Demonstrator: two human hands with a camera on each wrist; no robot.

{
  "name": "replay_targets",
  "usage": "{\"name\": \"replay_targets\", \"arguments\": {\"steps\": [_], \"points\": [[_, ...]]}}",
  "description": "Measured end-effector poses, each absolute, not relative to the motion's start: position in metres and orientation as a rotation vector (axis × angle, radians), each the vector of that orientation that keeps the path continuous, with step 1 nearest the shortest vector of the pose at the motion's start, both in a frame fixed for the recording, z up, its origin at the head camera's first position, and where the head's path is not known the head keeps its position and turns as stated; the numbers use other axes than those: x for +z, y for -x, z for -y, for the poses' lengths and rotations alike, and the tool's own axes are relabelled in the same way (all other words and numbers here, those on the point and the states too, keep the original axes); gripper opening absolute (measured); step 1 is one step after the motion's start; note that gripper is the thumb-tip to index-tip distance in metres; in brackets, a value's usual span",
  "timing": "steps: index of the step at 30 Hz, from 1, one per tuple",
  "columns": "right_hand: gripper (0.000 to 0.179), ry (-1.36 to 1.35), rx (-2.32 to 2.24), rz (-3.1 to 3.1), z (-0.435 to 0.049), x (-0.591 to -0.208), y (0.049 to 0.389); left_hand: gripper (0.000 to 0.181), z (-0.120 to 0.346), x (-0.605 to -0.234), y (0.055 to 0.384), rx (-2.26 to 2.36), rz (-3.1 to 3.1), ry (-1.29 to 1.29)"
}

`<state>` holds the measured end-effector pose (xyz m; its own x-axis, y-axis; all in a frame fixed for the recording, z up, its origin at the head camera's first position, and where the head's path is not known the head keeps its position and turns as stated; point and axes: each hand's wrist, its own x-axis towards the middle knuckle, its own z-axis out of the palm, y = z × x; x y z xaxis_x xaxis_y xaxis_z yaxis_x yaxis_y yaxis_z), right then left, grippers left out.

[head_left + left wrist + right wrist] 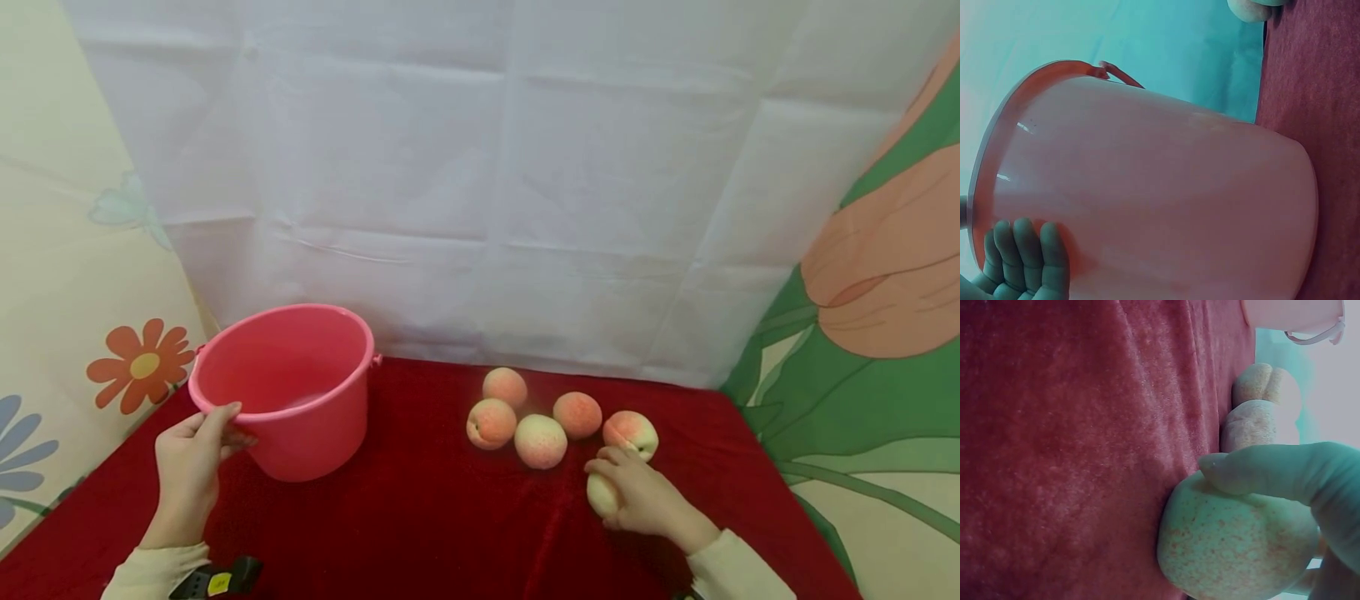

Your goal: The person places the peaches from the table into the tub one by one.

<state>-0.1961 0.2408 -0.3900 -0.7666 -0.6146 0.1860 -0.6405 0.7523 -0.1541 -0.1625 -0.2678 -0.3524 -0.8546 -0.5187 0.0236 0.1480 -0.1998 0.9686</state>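
A pink bucket stands upright at the left of the cloth. My left hand pinches its near rim, thumb over the edge and fingers against the outer wall, as the left wrist view shows with the fingers. At the right, my right hand grips a pale peach. In the right wrist view the thumb lies across that speckled peach, which sits on or just above the cloth. Just behind this hand is a pink and yellow peach.
Several more peaches lie in a cluster between the bucket and my right hand. A dark red cloth covers the table. White sheeting hangs behind it, with flower-printed cloth at the sides.
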Motion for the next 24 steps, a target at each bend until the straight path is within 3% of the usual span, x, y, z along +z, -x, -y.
{"name": "replay_targets", "arguments": {"steps": [4, 11, 20, 24], "points": [[0.059, -1.031, 0.315, 2.811, -0.241, -0.389, 0.195, 0.019, 0.271, -0.358, 0.166, -2.087, 1.653, -0.437], [0.058, -1.069, 0.294, 2.766, -0.241, -0.386, 0.194, 0.021, 0.307, -0.408, 0.191, -2.048, 1.701, -0.324], [0.057, -1.082, 0.242, 2.693, -0.239, -0.375, 0.197, 0.02, 0.266, -0.354, 0.164, -2.098, 1.627, -0.437], [0.056, -1.092, 0.233, 2.7, -0.236, -0.366, 0.2, 0.021, 0.265, -0.352, 0.162, -2.107, 1.608, -0.435]]}}
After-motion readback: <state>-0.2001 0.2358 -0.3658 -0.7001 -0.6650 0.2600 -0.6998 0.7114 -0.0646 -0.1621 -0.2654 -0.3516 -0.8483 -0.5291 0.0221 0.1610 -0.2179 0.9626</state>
